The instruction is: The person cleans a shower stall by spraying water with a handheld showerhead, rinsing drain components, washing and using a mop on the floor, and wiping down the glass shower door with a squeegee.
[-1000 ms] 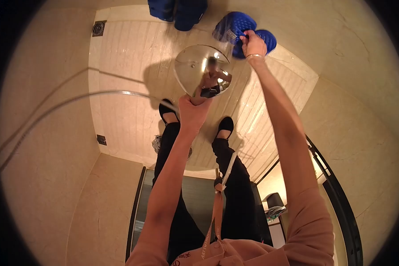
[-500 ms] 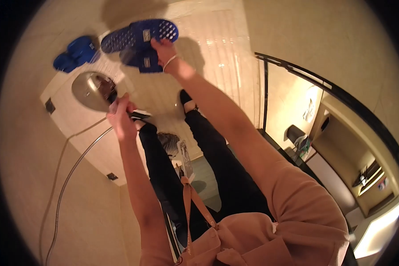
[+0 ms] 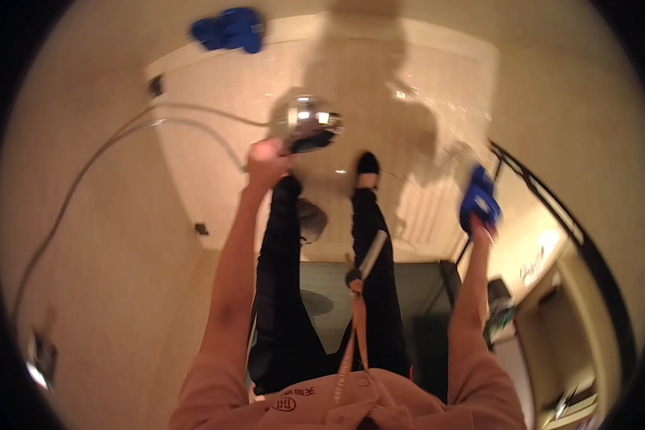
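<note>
My left hand (image 3: 269, 159) is closed around the handle of a shiny chrome shower head (image 3: 307, 123), held over the pale ribbed floor in front of my left leg. Blurred by motion, my right hand (image 3: 482, 229) grips a pair of blue slippers (image 3: 480, 199) out to the right, beside the dark-framed panel. How its fingers sit on the slippers is hard to make out. More blue slippers (image 3: 229, 30) lie at the far left, beyond the floor's raised edge.
A metal shower hose (image 3: 86, 165) loops across the left side. A black-framed glass panel (image 3: 552, 208) stands on the right, with lit shelving (image 3: 562, 322) beyond it. A dark drain-like square (image 3: 201, 228) is at left. My feet (image 3: 367, 163) stand on the floor.
My right hand has swung the slippers from the upper middle down to the right. My left hand has shifted right with the shower head, and the whole view has turned.
</note>
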Available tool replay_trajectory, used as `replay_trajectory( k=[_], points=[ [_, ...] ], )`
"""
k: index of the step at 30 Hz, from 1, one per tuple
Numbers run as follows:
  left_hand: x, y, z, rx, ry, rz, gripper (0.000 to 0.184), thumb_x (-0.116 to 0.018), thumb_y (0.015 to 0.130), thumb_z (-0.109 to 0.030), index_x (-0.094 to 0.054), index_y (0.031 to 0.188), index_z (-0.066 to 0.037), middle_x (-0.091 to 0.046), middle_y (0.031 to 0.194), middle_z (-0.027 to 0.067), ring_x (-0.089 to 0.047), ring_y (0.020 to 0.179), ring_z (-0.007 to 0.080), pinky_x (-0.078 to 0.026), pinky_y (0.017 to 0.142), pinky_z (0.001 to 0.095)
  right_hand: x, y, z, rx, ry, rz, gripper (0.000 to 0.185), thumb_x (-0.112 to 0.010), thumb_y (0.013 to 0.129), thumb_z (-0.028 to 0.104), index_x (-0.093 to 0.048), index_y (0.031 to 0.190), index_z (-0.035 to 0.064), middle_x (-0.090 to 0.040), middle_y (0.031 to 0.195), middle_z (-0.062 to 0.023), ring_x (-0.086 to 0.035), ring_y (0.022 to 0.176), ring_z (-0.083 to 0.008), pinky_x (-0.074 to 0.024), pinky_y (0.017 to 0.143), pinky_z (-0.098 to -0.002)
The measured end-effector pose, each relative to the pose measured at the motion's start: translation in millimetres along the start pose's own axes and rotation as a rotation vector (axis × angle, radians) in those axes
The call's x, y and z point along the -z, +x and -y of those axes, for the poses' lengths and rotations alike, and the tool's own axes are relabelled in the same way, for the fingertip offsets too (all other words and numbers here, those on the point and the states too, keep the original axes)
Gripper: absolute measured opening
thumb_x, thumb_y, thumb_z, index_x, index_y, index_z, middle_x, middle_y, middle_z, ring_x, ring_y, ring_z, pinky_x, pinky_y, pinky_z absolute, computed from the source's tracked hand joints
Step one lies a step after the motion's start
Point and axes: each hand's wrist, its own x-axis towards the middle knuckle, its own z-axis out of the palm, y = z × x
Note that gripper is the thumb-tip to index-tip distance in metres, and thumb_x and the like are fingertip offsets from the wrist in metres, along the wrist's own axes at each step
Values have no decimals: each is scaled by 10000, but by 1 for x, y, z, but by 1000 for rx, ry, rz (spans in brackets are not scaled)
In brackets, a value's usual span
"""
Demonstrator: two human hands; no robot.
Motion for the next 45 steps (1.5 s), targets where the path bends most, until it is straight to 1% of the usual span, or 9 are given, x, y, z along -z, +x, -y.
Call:
replay_trajectory(
  k=[6,12,15,19,24,27,34,40,45],
  points=[
    [3,-6,-17,500,-450,-406,218,-638,665,-66,-495,515,1,-478,440,55,-444,402,119,-372,431,289,-56,-19,-6,11,-722,-595,584,-508,810,391,-355,1278,77,-467,1239,-115,-497,1078,-283,-421,866,-461],
    [51,-12,-3,743,-1020,-704,78,-590,747,26,-538,689,16,-518,587,15,-448,480,78,-374,462,242,-203,36,-313,290,-1585,307,441,-567,818,84,-447,1243,64,-559,1106,-59,-537,943,-155,-460,718,-288],
    [70,-20,23,693,-1083,-645,55,-579,752,47,-537,776,21,-513,589,12,-446,482,77,-371,463,244,-334,11,-499,1089,-2045,1159,562,-629,719,98,-431,1244,62,-470,1219,-169,-413,1148,-333,-298,995,-421],
    [55,-27,68,781,-1058,-534,236,-683,717,-29,-637,918,86,-600,654,13,-505,551,37,-400,477,214,-415,51,-676,1674,-2130,1238,499,-625,732,219,-474,1206,254,-496,1155,-166,-433,1119,-333,-351,914,-468],
    [66,-36,94,635,-974,-476,203,-677,676,13,-647,867,74,-644,767,25,-539,764,48,-447,671,220,-464,57,-740,653,-2921,958,793,-612,777,464,-205,1398,185,-218,1422,-192,-207,1312,-355,-149,1070,-488],
    [80,-53,103,517,-810,-278,274,-649,645,45,-637,919,46,-646,861,29,-556,846,74,-442,753,227,-430,80,-730,1284,-2784,1024,360,-599,774,274,-546,1129,258,-581,1042,-139,-527,1024,-326,-392,850,-475],
    [59,-65,112,497,-687,-105,145,-670,618,7,-567,518,30,-630,735,81,-613,762,188,-460,614,289,-345,68,-644,471,-1411,338,112,-667,737,170,-676,715,60,-634,639,-39,-577,572,-173,-466,577,-323],
    [44,-31,61,548,-694,-218,192,-697,682,-62,-537,587,-14,-495,525,-36,-427,500,65,-373,470,276,-243,26,-544,240,-980,169,117,-691,752,98,-629,793,8,-611,700,-49,-574,624,-145,-463,596,-266],
    [10,2,-8,324,-79,43,172,-684,661,-187,-586,667,-45,-571,573,98,-564,535,244,-450,545,350,-156,28,-409,344,-507,-416,237,-633,807,267,-650,893,47,-620,836,-47,-567,818,-161,-459,764,-289]
  ],
)
